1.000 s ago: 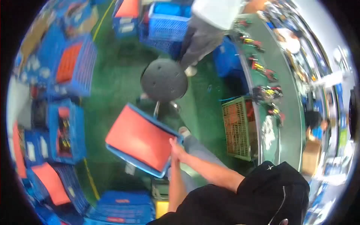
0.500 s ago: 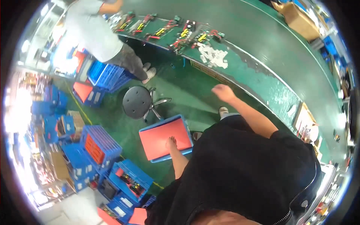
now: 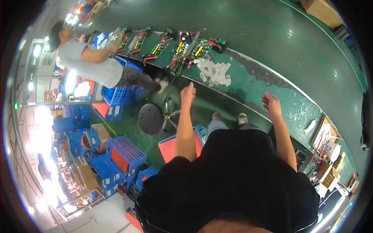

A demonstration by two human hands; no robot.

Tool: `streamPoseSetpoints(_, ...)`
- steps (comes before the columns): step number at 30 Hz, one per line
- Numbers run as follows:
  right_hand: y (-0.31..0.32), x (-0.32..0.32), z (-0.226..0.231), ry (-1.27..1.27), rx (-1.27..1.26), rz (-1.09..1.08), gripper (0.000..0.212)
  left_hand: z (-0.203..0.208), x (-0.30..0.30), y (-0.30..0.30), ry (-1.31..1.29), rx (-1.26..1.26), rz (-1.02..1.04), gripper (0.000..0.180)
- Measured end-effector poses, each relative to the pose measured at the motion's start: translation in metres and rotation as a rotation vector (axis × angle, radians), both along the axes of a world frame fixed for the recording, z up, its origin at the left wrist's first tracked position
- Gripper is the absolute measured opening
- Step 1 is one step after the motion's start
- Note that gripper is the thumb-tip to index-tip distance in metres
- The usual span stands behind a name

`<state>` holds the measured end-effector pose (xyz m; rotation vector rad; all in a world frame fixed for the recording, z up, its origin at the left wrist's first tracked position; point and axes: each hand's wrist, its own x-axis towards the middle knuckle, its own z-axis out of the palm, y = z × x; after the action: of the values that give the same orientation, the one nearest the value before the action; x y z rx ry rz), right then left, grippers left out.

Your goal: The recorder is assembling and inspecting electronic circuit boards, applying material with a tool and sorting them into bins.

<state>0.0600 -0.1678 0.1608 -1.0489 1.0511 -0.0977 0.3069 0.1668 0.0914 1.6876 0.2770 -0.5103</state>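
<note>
My left hand (image 3: 188, 94) is raised in front of the workbench's near edge, loosely open, with nothing visible in it. My right hand (image 3: 271, 104) hovers by the bench edge farther right, fingers apart and empty. Nearest my left hand on the bench lie a loose pile of small white pieces (image 3: 216, 73) and a circuit board (image 3: 200, 50) with yellow parts and red wires. Several similar boards (image 3: 158, 48) form a row to the left. Below my left forearm, a red sheet (image 3: 169, 149) covers a blue crate (image 3: 201, 130), partly hidden by my arm and body.
A round black stool (image 3: 151, 119) stands left of my left forearm. Beyond it, a co-worker (image 3: 91, 64) in a grey shirt is at the bench. Blue crates (image 3: 126, 157) are stacked on the left. A white tub (image 3: 331, 150) and cartons sit at the bench's right end.
My left hand has left the red sheet and risen toward the bench. My right hand has moved right, its fingers now spread. My view has turned toward the bench; the co-worker stands more upright.
</note>
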Motion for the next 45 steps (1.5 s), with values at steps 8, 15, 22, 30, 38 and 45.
streamPoseSetpoints(8,0.044,0.049,0.006,-0.055,0.025,0.023,0.026,-0.028,0.153,-0.055,0.111,-0.044,0.109,0.038)
streamPoseSetpoints(15,0.079,0.072,-0.01,0.1,0.11,-0.118,0.022,-0.028,0.166,-0.067,0.185,-0.182,0.354,0.032)
streamPoseSetpoints(22,0.134,0.196,0.004,0.035,0.158,0.07,0.035,0.024,0.145,-0.104,0.233,-0.368,0.291,0.021)
streamPoseSetpoints(30,0.142,0.321,-0.035,0.009,0.399,-0.107,0.039,0.008,0.085,-0.14,-0.005,-0.169,0.182,0.028)
streamPoseSetpoints(38,0.13,0.295,-0.086,-0.117,0.536,-0.135,0.031,0.012,0.079,-0.117,-0.175,-0.11,-0.137,0.029)
streamPoseSetpoints(45,0.12,0.284,-0.063,-0.002,0.216,-0.177,0.021,0.009,0.075,-0.065,-0.121,0.007,-0.327,0.035)
